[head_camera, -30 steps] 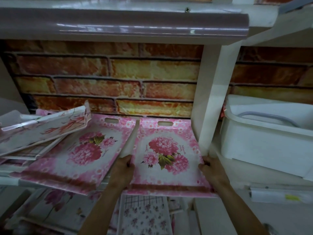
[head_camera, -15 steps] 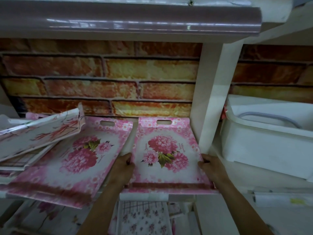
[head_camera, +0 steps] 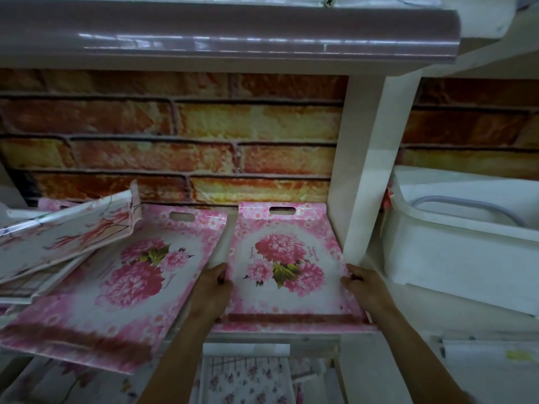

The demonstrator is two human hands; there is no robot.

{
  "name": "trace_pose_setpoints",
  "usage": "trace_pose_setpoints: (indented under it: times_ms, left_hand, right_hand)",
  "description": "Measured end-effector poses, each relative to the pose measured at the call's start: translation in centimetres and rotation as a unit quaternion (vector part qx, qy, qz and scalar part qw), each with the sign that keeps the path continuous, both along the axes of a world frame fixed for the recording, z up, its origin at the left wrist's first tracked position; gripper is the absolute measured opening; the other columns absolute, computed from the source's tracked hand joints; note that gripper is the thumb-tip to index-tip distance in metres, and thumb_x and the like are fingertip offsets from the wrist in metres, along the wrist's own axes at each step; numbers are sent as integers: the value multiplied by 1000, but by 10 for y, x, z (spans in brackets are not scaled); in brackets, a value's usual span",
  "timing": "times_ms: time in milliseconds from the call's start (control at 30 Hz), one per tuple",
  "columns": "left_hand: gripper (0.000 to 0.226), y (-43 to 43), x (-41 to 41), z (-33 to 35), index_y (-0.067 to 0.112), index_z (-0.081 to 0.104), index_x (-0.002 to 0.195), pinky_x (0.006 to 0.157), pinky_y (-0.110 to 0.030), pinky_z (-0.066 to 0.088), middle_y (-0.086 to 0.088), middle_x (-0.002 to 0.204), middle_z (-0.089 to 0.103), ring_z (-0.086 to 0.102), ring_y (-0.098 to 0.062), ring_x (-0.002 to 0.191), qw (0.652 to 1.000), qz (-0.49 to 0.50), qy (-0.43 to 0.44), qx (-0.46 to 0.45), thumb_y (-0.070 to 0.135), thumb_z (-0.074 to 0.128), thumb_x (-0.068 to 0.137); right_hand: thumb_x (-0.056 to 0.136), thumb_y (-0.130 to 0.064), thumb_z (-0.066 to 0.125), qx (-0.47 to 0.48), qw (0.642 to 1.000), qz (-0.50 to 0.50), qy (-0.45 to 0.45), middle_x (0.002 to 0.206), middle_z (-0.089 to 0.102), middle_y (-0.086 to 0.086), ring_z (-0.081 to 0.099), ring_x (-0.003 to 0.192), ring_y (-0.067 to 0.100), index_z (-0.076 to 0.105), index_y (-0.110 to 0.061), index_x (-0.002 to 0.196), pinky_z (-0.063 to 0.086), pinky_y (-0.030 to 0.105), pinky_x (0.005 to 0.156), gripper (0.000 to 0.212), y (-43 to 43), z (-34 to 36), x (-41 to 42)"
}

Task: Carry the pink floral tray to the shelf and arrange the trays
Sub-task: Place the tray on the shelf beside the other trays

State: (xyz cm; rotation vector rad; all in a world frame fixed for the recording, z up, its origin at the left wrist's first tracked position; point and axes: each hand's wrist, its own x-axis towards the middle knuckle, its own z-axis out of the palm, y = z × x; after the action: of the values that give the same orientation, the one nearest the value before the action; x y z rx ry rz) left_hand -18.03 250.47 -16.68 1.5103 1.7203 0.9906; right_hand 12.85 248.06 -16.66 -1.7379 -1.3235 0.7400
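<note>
I hold the pink floral tray (head_camera: 287,266) with both my hands. It lies flat at the right end of the shelf (head_camera: 277,337), and its right side is just beside the white post (head_camera: 370,170). The far edge of the tray, the one with the handle slot, is close to the brick wall (head_camera: 175,126) at the back of the shelf. The near edge reaches the front edge of the shelf.

My left hand (head_camera: 211,290) grips the left edge of the tray, with the fingers curled around the rim. My right hand (head_camera: 363,287) grips the right edge in the same way, near the foot of the post.

On the left there is a second pink tray (head_camera: 116,287) with the same flowers. It is turned at an angle, and its near part hangs over the front edge of the shelf. Between the two trays is a narrow gap, and my left hand is in this gap.

Toward the left back corner of the shelf, a white tray with red branches (head_camera: 67,231) lies tilted over the far left part of the second pink tray. It rests on a pile of other trays.

Below the front edge of the shelf I see a tray with small flowers (head_camera: 245,380). On the right side of the post stands a white plastic box (head_camera: 455,252).
</note>
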Motion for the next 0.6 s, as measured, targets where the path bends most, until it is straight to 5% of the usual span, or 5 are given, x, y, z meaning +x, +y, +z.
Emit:
trace_pose_setpoints:
  times_ms: [300,600]
  left_hand:
    - [24,-5,-4,-3,19,64,111,41,-16,39,-3,80,62,51,-13,52,1000,0,-21,17,5,54,96]
    - [13,-7,-5,-2,8,66,100,41,-11,37,-11,82,59,48,-14,54,999,4,-29,34,2,55,95]
  right_hand:
    - [95,-14,54,-12,998,27,-56,97,72,-2,63,80,3,71,-20,113,41,12,62,26,-3,1,-2]
    - [88,-7,53,-12,999,46,-14,102,72,-6,66,94,11,71,-20,108,44,13,69,30,-20,6,-3]
